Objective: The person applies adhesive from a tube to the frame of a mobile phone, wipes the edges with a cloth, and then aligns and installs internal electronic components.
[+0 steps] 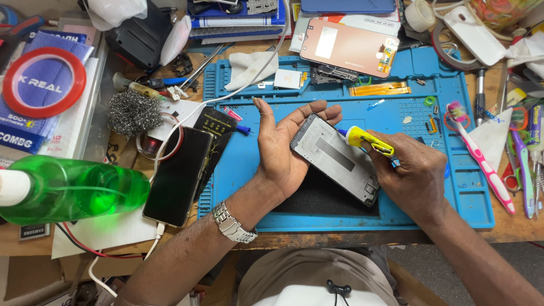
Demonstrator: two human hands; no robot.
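Bright, even overhead light, sharp through the middle.
Soft shadows under hands; mild glare on pink screen panel [348, 50]; green bottle [73, 190] near lens blurred, edges slightly bowed.

repair mat [249, 164]: blue
glue tube [368, 140]: yellow, blue tip
phone frame [335, 158]: silver-grey
toothbrush [481, 157]: pink, white
spray bottle [73, 190]: green
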